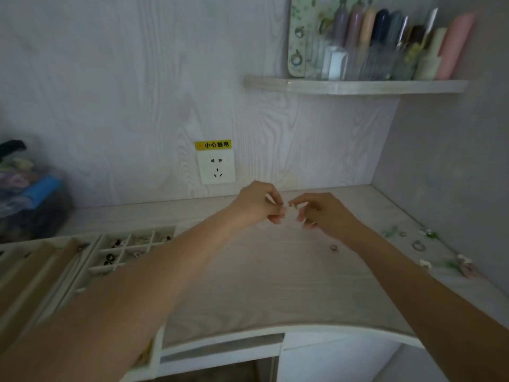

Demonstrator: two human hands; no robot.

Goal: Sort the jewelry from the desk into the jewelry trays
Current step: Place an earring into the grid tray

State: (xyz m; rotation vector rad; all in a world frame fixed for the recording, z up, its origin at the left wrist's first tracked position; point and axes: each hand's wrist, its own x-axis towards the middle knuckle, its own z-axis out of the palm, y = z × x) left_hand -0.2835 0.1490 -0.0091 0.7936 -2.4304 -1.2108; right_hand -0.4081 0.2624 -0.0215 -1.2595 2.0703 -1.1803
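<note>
My left hand (pixel 257 202) and my right hand (pixel 322 213) meet above the back middle of the desk (pixel 261 285). Between their fingertips both pinch a small pale piece of jewelry (pixel 291 205); it is too small and blurred to name. At the left stands a cream jewelry tray (pixel 132 245) with a grid of small compartments, some holding dark and pale pieces. Left of it lie long slotted trays (pixel 35 268). A ring (pixel 333 248) lies on the desk under my right wrist. More rings (pixel 418 245) and green and white pieces (pixel 391 231) lie along the right side.
A wall socket (pixel 216 166) with a yellow label is on the back wall. A clear box of coloured items (pixel 30 199) stands at the back left. A corner shelf (pixel 355 86) with bottles hangs above the right. The right wall bounds the desk.
</note>
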